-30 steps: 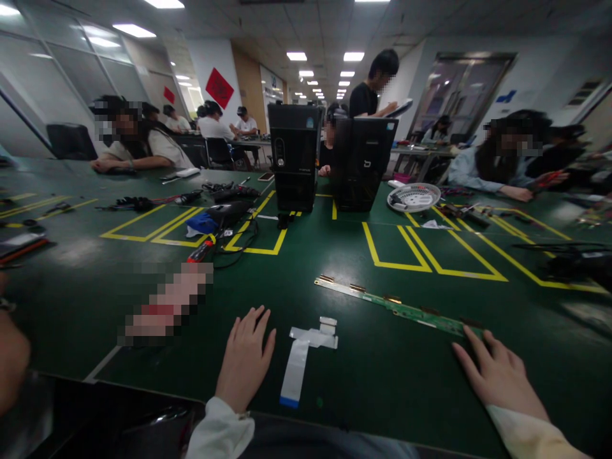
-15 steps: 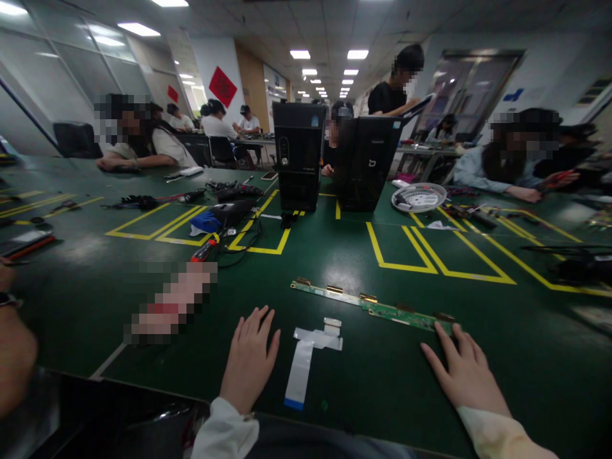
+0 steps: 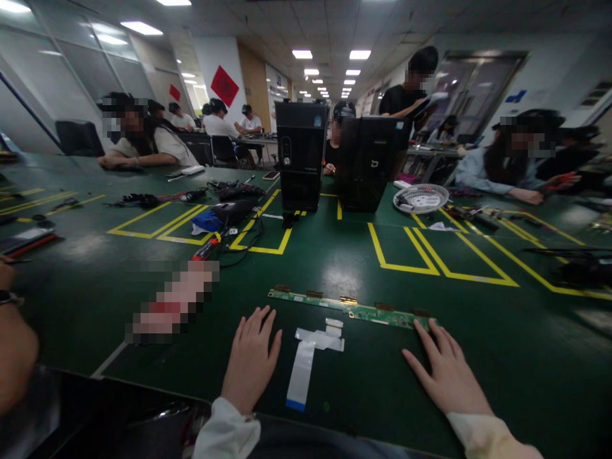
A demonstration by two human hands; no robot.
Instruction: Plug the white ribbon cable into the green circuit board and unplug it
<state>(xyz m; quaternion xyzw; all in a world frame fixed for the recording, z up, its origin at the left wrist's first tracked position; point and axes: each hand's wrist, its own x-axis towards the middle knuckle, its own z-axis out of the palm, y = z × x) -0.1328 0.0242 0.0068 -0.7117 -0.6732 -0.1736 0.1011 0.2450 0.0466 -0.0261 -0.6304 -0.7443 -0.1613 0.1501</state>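
A long, narrow green circuit board (image 3: 368, 312) with several gold-coloured tabs along its far edge lies on the table, running from upper left to lower right. My right hand (image 3: 442, 366) rests with its fingertips on the board's right end, fingers spread and palm down. To the left, my left hand (image 3: 252, 357) lies flat on the table with fingers stretched out, holding nothing. Between the two hands sits a folded white flat ribbon cable (image 3: 301, 373) with a blue end, just right of my left thumb and apart from it.
Two black computer towers (image 3: 302, 156) stand at the back middle. A white round basket (image 3: 421, 199) is to their right. A red-handled tool (image 3: 205, 247) and dark cables lie left. Yellow tape (image 3: 406, 271) marks the green table. A neighbour's arm (image 3: 14, 338) is at far left.
The circuit board has slid left across the table, together with my right hand at its right end. My left hand and the ribbon cable have stayed in place.
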